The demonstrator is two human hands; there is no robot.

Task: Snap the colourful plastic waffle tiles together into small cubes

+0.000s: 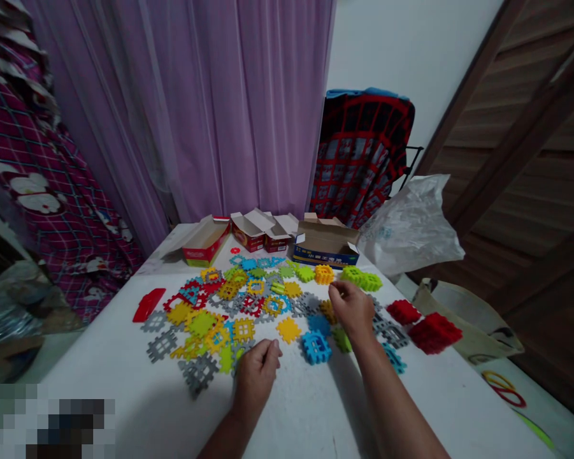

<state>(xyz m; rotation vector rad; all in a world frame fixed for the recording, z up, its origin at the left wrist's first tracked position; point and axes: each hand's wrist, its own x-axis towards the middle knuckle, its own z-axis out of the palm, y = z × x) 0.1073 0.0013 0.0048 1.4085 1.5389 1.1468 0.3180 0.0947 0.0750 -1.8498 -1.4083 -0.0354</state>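
My left hand (257, 375) rests low over the white table (296, 408), fingers curled in, with no piece showing in it. Just left of it lie a grey piece (198, 375) and a green piece (226, 359). My right hand (356, 309) reaches farther out, fingers bent together; its fingertips are turned away, so what they hold, if anything, is hidden. Close beyond those fingers stands a yellow stack of notched building pieces (323, 275). A blue stack (316, 347) sits between my hands. A yellow piece (288, 329) lies flat near them.
Mixed pieces in several colours spread across the left and middle. Green stacks (360, 278) and red stacks (436, 333) stand to the right. Open cardboard boxes (327, 245) line the back edge. A clear plastic bag (411, 223) and a beige bag (468, 319) are beyond the right edge.
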